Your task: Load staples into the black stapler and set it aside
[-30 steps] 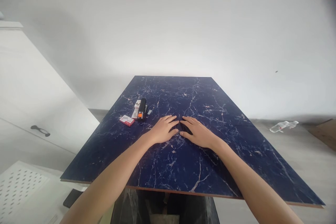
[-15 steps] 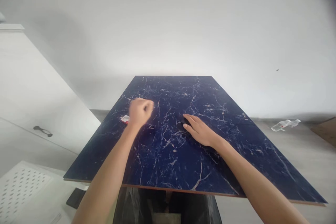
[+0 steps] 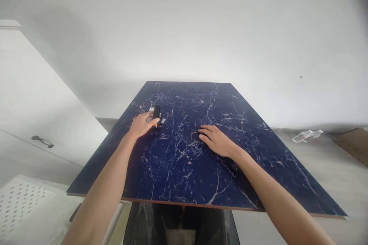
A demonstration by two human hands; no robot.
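My left hand [image 3: 142, 123] is at the left part of the dark blue, marble-patterned table top [image 3: 184, 176]. Its thumb and fingers close around a small black object [image 3: 156, 111] with pale, orange and silvery parts; its exact kind is unclear. A sliver of something red shows below the fingers, mostly covered by the hand. Resting palm down near the middle of the table, my right hand [image 3: 217, 140] has its fingers stretched out and holds nothing. A small dark patch lies by its fingertips, too dim to make out.
A white cabinet [image 3: 43, 84] with a dark handle [image 3: 42, 141] stands on the left, above a white perforated panel [image 3: 23, 203]. A clear plastic bottle [image 3: 307, 136] lies on the floor at right, near a brown board [image 3: 353, 143]. The wall rises behind the table.
My left hand was a blurred, raised fist; it has come down to the left and the black object now shows in it. The small red-and-white packet is now mostly covered. My right hand stays put.
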